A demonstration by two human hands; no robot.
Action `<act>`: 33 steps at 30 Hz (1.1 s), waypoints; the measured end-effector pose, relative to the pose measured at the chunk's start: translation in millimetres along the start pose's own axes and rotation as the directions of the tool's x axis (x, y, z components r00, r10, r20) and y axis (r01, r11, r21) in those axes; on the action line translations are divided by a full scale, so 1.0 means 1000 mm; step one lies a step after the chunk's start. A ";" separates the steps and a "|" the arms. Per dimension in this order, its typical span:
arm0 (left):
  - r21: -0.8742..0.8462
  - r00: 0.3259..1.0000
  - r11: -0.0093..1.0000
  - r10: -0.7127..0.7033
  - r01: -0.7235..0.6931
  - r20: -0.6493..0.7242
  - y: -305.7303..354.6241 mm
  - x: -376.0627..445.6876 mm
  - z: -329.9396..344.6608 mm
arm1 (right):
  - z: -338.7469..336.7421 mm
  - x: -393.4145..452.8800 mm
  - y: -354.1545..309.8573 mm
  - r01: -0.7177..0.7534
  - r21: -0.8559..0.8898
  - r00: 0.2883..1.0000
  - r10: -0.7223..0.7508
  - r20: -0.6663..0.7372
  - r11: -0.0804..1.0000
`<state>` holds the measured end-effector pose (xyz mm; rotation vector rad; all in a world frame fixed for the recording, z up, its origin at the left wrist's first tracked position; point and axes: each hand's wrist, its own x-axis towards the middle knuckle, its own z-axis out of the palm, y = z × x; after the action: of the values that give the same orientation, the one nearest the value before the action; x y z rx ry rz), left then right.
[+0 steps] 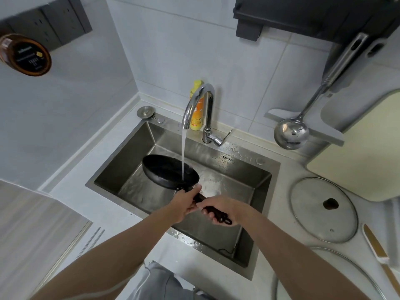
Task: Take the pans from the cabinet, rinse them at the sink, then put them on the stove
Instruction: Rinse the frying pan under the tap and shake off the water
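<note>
white tiles back a steel sink [255, 178], where the tap [198, 105] at 12 o'clock pours water into a black pan [164, 169] held over the basin, tilted. both hands curl round its handle: the left hand [184, 202] grips near the pan, the right hand [225, 210] just behind at 4 o'clock, fingers wrapped under the handle's end. a glass lid [313, 215] lies at 3 o'clock.

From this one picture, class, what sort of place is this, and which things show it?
Most likely a small home kitchen. A steel sink has a running faucet, both hands hold a black pan under the water, and a ladle hangs on the tiled wall.
</note>
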<state>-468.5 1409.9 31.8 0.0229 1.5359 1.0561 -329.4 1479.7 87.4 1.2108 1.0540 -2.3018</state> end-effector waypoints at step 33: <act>-0.180 0.956 0.943 -0.257 0.281 0.143 -0.002 0.001 0.007 | 0.040 -0.027 -0.009 -0.157 -0.921 0.849 -0.428 -0.310 0.356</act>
<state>-462.4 1413.1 31.1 -0.2538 1.2789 0.9653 -341.3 1454.6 128.2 1.1656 2.2982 -0.9147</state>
